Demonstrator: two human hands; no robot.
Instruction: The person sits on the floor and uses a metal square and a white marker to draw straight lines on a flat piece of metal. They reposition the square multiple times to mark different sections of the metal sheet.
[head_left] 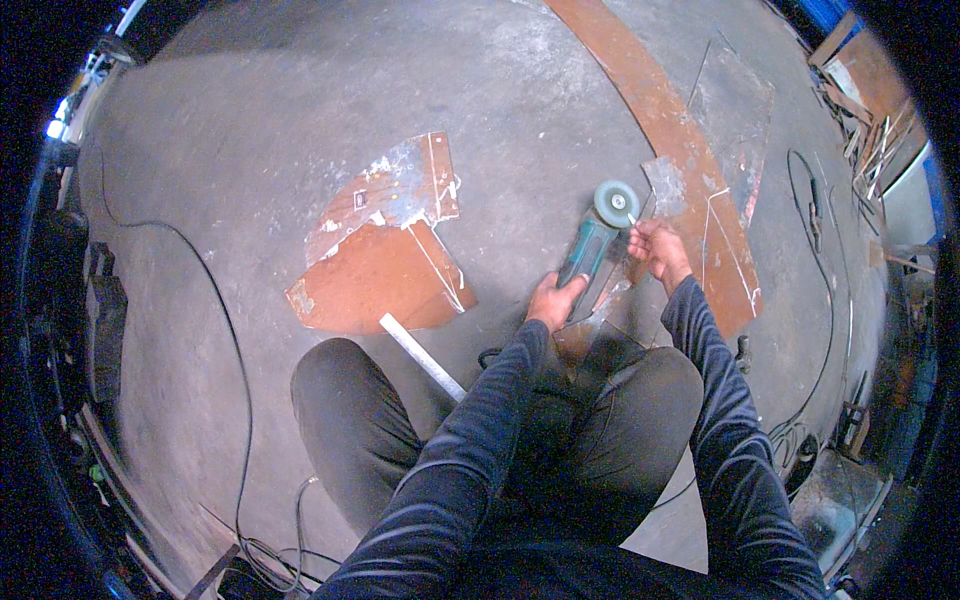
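"Dark sleeves (455, 470) and knees (348, 400) nearest my camera. Left hand (557, 300)?"
"Fingers wrapped round the angle grinder (592, 245), lower body."
"Where's the grinder?"
"Between both hands, disc (610, 212) at the far end, left of the curved rust-brown strip (650, 90)."
"Right hand (662, 250)?"
"Fingers narrow, beside the disc's edge. I can't tell whether they grip that small pale bit (632, 224)."

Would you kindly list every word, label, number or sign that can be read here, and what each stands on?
No text can be read in this picture.
Angle grinder: any lettering is too small to read.
Pale flat strip: any markings are too fine to read.
Patchy metal sheet: its small dark-edged mark is too blurred to read.
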